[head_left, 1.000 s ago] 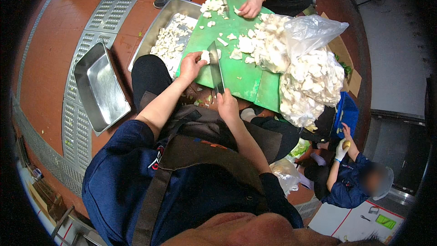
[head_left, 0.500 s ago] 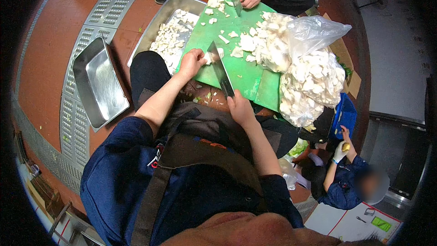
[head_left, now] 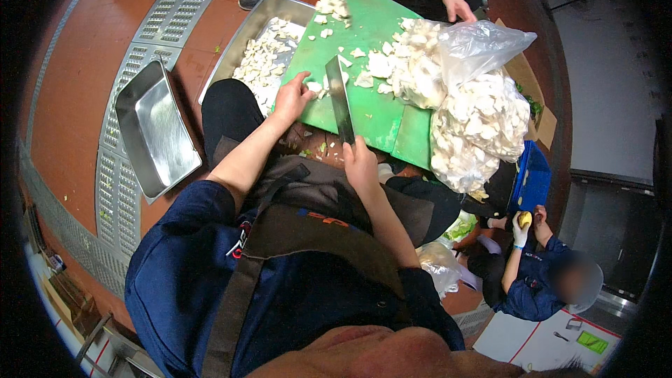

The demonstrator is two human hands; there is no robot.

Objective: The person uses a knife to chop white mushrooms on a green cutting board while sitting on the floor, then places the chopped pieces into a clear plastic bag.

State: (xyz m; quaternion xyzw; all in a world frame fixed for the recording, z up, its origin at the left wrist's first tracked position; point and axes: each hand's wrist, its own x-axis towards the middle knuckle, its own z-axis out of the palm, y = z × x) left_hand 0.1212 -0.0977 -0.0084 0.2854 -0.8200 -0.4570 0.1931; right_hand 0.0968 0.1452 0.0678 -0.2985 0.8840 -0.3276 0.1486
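Right grip, in the head view, is wrapped around the handle of a broad-bladed knife, whose long rectangular blade points away from the body and slightly left over a green cutting board; whether the edge touches the board, I cannot tell. Left grip is at the board's left edge with its fingers partly bent and the index stretched forward, just beside a small pale vegetable piece lying left of the blade; whether the fingertips touch it cannot be made out. More white pieces lie scattered farther up the board and heap at its right, where a clear plastic bag full of them spills onto it. Cut pieces cover much of a metal tray at the board's left, and a deep steel pan sits farther left on the reddish floor. Across the board, one co-worker's hand reaches to the bag, while the other holds a blurred knife. At lower right, a second co-worker's gloved hand holds something yellow near a blue bin.
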